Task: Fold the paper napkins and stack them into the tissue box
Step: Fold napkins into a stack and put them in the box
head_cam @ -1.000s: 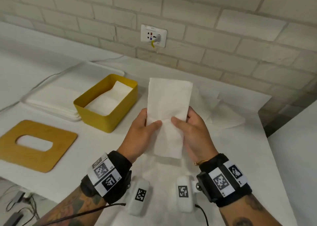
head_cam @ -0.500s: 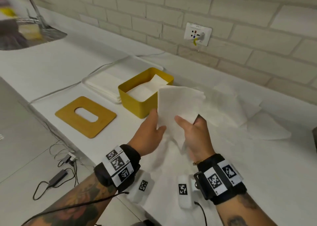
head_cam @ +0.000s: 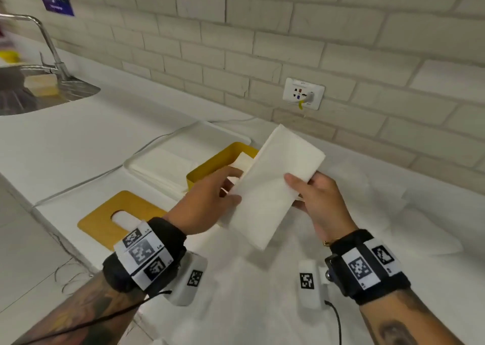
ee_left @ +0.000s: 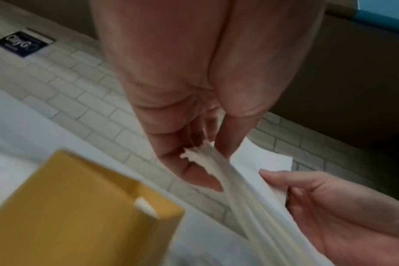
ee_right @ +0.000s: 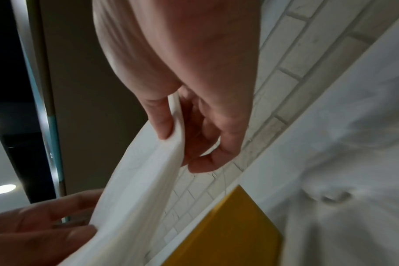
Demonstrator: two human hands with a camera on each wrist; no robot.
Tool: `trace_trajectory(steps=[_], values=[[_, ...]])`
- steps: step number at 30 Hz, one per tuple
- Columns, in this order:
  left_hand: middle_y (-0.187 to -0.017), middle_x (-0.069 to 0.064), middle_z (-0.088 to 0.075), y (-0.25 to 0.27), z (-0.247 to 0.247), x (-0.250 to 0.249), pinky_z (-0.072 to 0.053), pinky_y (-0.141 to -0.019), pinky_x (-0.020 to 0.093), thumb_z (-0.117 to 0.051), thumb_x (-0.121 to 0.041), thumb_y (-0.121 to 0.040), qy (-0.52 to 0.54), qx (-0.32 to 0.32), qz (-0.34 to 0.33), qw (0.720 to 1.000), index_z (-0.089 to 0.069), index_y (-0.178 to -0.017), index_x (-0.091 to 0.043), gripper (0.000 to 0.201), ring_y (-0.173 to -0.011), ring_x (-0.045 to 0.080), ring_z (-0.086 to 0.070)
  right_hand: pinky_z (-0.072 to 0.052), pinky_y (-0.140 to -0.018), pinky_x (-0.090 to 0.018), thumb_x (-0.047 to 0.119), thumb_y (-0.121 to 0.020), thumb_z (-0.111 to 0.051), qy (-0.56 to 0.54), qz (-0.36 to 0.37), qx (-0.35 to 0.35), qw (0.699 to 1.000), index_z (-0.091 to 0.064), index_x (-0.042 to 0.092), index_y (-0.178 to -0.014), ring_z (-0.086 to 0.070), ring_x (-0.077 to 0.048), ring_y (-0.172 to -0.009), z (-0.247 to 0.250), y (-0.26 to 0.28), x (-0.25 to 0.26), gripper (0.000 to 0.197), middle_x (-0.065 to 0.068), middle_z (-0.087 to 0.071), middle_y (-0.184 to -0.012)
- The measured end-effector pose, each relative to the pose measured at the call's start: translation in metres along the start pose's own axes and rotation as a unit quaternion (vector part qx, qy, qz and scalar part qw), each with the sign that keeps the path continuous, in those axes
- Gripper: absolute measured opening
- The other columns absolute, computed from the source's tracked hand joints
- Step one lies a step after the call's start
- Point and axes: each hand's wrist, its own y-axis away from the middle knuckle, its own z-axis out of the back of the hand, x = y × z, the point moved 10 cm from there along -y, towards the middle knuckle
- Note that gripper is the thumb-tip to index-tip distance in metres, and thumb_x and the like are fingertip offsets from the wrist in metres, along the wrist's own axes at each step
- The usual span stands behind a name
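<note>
head cam downward, 2 wrist cams close

Tissue box (head_cam: 210, 167) on counter (head_cam: 110, 135), lid (head_cam: 105, 220) to its left, tray (head_cam: 168, 161) behind, napkin (head_cam: 273, 184) above its right side

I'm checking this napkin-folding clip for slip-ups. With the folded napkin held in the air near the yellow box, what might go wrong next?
1. The folded napkin is only pinched at its edges by the left hand and right hand; its layers may spring open.
2. The yellow box already holds napkins, and this one is tilted, so it may land crooked.
3. Its lower end could catch the box's rim.
</note>
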Motion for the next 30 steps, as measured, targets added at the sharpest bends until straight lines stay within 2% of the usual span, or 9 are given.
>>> trace_trajectory(steps=[3, 5, 8, 12, 15, 19, 26, 27, 30], values=[[-0.103, 0.000, -0.067, -0.031, 0.056, 0.000, -0.056, -0.072, 0.030, -0.069, -0.012, -0.095, 0.015, -0.060, -0.010, 0.998, -0.057, -0.126, -0.036, 0.042, -0.087, 0.022, -0.068, -0.058, -0.080, -0.031, 0.013, -0.097, -0.066, 0.035, 0.028, -0.026, 0.999, -0.071, 0.022, -0.099, -0.072, -0.016, -0.095, -0.018, -0.042, 0.027, 0.011, 0.004, -0.077, -0.099], [-0.102, 0.001, -0.066, -0.049, 0.078, 0.009, -0.056, -0.061, 0.026, -0.071, -0.011, -0.094, 0.021, -0.072, -0.008, 0.997, -0.056, -0.126, -0.034, 0.042, -0.082, 0.021, -0.069, -0.056, -0.075, -0.027, 0.013, -0.096, -0.067, 0.086, 0.033, -0.055, 0.994, -0.071, 0.020, -0.100, -0.071, -0.016, -0.092, -0.029, -0.070, 0.030, 0.009, 0.003, -0.076, -0.099], [-0.103, 0.000, -0.063, -0.076, 0.083, 0.033, -0.047, -0.049, 0.015, -0.072, -0.014, -0.094, -0.034, -0.051, 0.004, 0.998, -0.054, -0.120, -0.029, 0.035, -0.079, 0.016, -0.063, -0.060, -0.085, -0.040, 0.012, -0.090, -0.072, 0.200, 0.017, -0.096, 0.975, -0.072, 0.007, -0.091, -0.072, -0.028, -0.093, -0.037, -0.105, 0.016, 0.005, -0.008, -0.076, -0.093], [-0.099, 0.004, -0.064, -0.098, 0.053, 0.069, -0.047, -0.059, 0.021, -0.064, -0.009, -0.096, -0.126, 0.048, 0.010, 0.991, -0.057, -0.108, -0.021, 0.018, -0.080, 0.017, -0.062, -0.056, -0.085, -0.034, 0.017, -0.086, -0.075, 0.366, -0.038, -0.118, 0.922, -0.071, 0.009, -0.099, -0.069, -0.030, -0.097, -0.045, -0.125, -0.016, 0.016, -0.006, -0.071, -0.092], [-0.095, 0.002, -0.059, -0.105, 0.032, 0.079, -0.038, -0.061, 0.017, -0.054, -0.002, -0.098, -0.209, 0.106, -0.012, 0.972, -0.061, -0.107, -0.015, 0.017, -0.084, 0.018, -0.062, -0.053, -0.095, -0.041, 0.023, -0.087, -0.075, 0.436, -0.056, -0.136, 0.888, -0.063, 0.017, -0.115, -0.065, -0.029, -0.106, -0.053, -0.128, -0.026, 0.031, -0.003, -0.069, -0.106], [-0.112, 0.009, -0.063, -0.107, 0.024, 0.079, -0.051, -0.078, 0.026, -0.048, 0.000, -0.100, -0.299, 0.125, -0.028, 0.946, -0.063, -0.117, -0.009, 0.024, -0.096, 0.025, -0.066, -0.047, -0.096, -0.039, 0.028, -0.093, -0.068, 0.541, -0.076, -0.121, 0.829, -0.051, 0.019, -0.125, -0.061, -0.031, -0.111, -0.069, -0.131, -0.029, 0.037, -0.005, -0.065, -0.116], [-0.116, 0.018, -0.066, -0.101, 0.009, 0.075, -0.045, -0.075, 0.030, -0.041, 0.006, -0.100, -0.403, 0.217, -0.058, 0.887, -0.063, -0.114, 0.001, 0.027, -0.105, 0.031, -0.068, -0.044, -0.092, -0.038, 0.020, -0.091, -0.063, 0.604, -0.109, -0.118, 0.781, -0.048, 0.022, -0.121, -0.063, -0.029, -0.101, -0.081, -0.134, -0.037, 0.033, 0.005, -0.052, -0.085], [-0.116, 0.017, -0.067, -0.101, 0.009, 0.075, -0.043, -0.074, 0.029, -0.042, 0.005, -0.100, -0.410, 0.219, -0.064, 0.883, -0.064, -0.114, 0.000, 0.027, -0.105, 0.031, -0.068, -0.042, -0.091, -0.038, 0.020, -0.091, -0.064, 0.609, -0.107, -0.121, 0.776, -0.048, 0.022, -0.122, -0.062, -0.028, -0.103, -0.082, -0.134, -0.037, 0.035, 0.005, -0.053, -0.087], [-0.122, 0.013, -0.064, -0.095, 0.012, 0.069, -0.047, -0.082, 0.028, -0.044, -0.009, -0.104, -0.431, 0.217, -0.106, 0.869, -0.067, -0.116, -0.007, 0.025, -0.111, 0.028, -0.063, -0.039, -0.092, -0.040, 0.021, -0.088, -0.067, 0.659, -0.050, -0.132, 0.738, -0.052, 0.021, -0.126, -0.055, -0.026, -0.112, -0.089, -0.130, -0.023, 0.041, -0.002, -0.052, -0.119]])
